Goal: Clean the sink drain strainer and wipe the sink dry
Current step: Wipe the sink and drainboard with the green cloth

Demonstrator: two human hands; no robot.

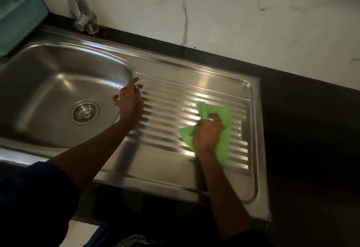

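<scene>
Our right hand (208, 135) presses a bunched green cloth (224, 129) onto the ribbed drainboard (165, 114), fingers curled into its folds. Our left hand (129, 101) rests spread at the basin's (48, 83) edge, holding nothing. The drain strainer (85, 112) sits in the basin floor. Behind stand the tap (82, 9) and a teal basket (17, 11).

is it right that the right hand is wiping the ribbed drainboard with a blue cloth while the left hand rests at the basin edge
Not quite: the cloth is green, not blue, as the head view shows. The right hand does press it on the ribbed drainboard, and the left hand rests at the basin edge.
</scene>
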